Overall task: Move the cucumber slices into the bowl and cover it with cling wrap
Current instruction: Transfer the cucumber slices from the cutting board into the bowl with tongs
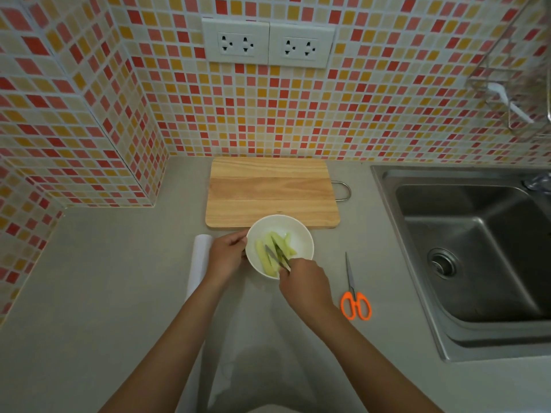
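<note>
Several cucumber slices [269,253] are lying in the white bowl [301,234]; left hand [228,256] is gripping its rim, right hand [304,286] is pinching tongs [278,257]; a jerk risks tipping it

A person's left hand [227,254] grips the rim of a white bowl [301,234] of pale green cucumber slices [262,254] on a grey surface [119,278], while the right hand [304,283] holds metal tongs [278,257] with the tips among the slices. A wooden cutting board [271,189] lies just behind the bowl, a cling wrap roll [200,260] to its left, orange-handled scissors [354,296] to its right, near a steel sink [477,251].
</note>
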Action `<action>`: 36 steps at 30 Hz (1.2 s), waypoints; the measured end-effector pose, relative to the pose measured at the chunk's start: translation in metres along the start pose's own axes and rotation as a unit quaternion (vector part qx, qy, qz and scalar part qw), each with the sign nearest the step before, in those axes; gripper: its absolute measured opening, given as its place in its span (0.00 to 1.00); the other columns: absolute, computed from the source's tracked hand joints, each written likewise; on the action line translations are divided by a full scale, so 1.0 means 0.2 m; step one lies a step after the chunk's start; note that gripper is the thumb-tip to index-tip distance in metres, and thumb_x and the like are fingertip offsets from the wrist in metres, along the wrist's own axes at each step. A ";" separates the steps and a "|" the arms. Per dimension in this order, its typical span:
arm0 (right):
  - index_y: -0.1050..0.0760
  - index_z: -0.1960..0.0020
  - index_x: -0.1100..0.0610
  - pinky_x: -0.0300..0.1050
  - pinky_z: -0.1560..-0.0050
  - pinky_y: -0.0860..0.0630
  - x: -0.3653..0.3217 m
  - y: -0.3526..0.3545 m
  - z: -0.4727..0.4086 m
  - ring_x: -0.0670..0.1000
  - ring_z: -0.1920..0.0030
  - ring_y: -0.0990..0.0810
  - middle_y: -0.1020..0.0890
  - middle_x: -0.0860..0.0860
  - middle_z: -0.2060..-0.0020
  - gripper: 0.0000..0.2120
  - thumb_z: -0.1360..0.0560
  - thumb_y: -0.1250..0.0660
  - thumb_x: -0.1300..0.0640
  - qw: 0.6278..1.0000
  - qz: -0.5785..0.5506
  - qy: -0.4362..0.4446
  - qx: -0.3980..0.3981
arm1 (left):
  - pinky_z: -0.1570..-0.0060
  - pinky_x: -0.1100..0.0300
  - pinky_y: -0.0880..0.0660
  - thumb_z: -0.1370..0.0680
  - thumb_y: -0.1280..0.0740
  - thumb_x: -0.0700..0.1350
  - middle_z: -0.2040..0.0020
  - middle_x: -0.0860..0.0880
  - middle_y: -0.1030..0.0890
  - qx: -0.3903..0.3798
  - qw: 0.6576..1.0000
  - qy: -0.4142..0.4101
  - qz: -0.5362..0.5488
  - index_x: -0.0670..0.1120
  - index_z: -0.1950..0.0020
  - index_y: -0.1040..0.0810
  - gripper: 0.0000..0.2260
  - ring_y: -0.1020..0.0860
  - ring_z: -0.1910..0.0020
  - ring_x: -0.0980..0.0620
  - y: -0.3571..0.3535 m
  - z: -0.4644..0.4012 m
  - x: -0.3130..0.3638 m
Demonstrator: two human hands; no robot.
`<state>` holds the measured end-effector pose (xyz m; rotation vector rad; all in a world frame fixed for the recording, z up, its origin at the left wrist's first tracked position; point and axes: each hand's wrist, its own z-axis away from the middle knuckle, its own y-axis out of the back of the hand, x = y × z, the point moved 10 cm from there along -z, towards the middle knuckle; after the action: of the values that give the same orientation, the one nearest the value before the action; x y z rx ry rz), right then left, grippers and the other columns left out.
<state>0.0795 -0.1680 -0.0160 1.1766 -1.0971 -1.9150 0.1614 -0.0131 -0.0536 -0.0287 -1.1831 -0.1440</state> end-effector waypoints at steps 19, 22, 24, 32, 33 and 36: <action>0.22 0.46 0.60 0.45 0.57 0.29 0.13 0.34 -0.79 0.57 0.49 0.20 0.20 0.56 0.47 0.13 0.24 0.38 0.54 0.988 -0.010 -0.114 0.101 | 0.46 0.50 0.22 0.21 0.38 0.38 0.53 0.52 0.15 -0.005 1.000 0.002 0.007 0.55 0.51 0.17 0.14 0.17 0.49 0.48 0.00 -0.02 -0.01; 0.23 0.42 0.60 0.49 0.49 0.26 0.18 0.28 -0.91 0.59 0.42 0.23 0.24 0.57 0.41 0.13 0.23 0.39 0.57 0.986 0.040 -0.131 0.099 | 0.45 0.48 0.22 0.21 0.37 0.38 0.55 0.53 0.14 -0.006 1.000 0.001 0.002 0.59 0.56 0.17 0.17 0.17 0.49 0.47 0.00 -0.02 0.00; 0.23 0.41 0.60 0.49 0.48 0.26 0.21 0.25 -0.95 0.58 0.42 0.22 0.24 0.57 0.41 0.13 0.22 0.40 0.57 0.984 0.054 -0.137 0.095 | 0.46 0.48 0.22 0.21 0.37 0.38 0.56 0.53 0.14 -0.007 1.000 0.003 0.004 0.61 0.58 0.16 0.18 0.17 0.49 0.46 0.00 -0.02 0.00; 0.25 0.39 0.59 0.50 0.47 0.25 0.23 0.20 -1.00 0.58 0.42 0.22 0.24 0.57 0.40 0.16 0.22 0.37 0.51 0.988 0.059 -0.114 0.085 | 0.52 0.55 0.20 0.21 0.37 0.39 0.55 0.53 0.14 -0.012 1.000 0.000 0.003 0.58 0.55 0.16 0.15 0.16 0.52 0.51 0.00 -0.03 0.00; 0.25 0.39 0.59 0.50 0.47 0.25 0.23 0.19 -1.00 0.58 0.42 0.22 0.25 0.57 0.40 0.17 0.23 0.37 0.50 0.989 0.057 -0.113 0.082 | 0.53 0.57 0.20 0.21 0.36 0.39 0.55 0.54 0.14 -0.011 1.000 0.001 0.004 0.57 0.53 0.16 0.14 0.16 0.53 0.51 0.00 -0.03 0.00; 0.26 0.39 0.59 0.51 0.47 0.26 0.23 0.21 -0.98 0.58 0.42 0.23 0.27 0.57 0.39 0.21 0.25 0.35 0.46 0.990 0.038 -0.111 0.074 | 0.56 0.60 0.20 0.21 0.37 0.38 0.54 0.51 0.14 -0.010 1.000 0.007 0.010 0.50 0.46 0.17 0.12 0.16 0.53 0.52 0.00 -0.03 -0.01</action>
<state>0.2432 -0.2890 -0.0472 0.9983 -1.4035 -1.9681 0.1658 -0.0138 -0.0576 -0.0574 -1.1679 -0.1381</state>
